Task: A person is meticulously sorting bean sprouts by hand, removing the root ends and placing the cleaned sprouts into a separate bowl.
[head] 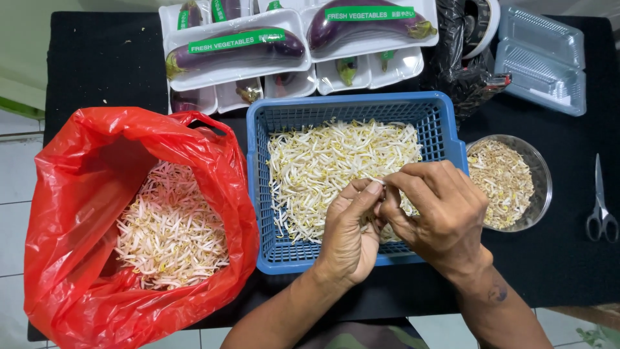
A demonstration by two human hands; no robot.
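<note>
Both hands (394, 216) pinching sprout over blue basket (271, 252), red bag (77, 194) left, bowl (542, 174) right

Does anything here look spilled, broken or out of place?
Nothing stands out. Bean sprouts sit inside the red bag, blue basket and glass bowl; both hands, left hand and right hand, pinch one sprout over the basket.

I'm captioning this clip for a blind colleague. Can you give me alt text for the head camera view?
Two bare hands, left hand and right hand, pinch a bean sprout over a blue basket of sprouts. A red bag of sprouts sits left, a glass bowl of trimmings and scissors right, wrapped eggplants behind.
</note>
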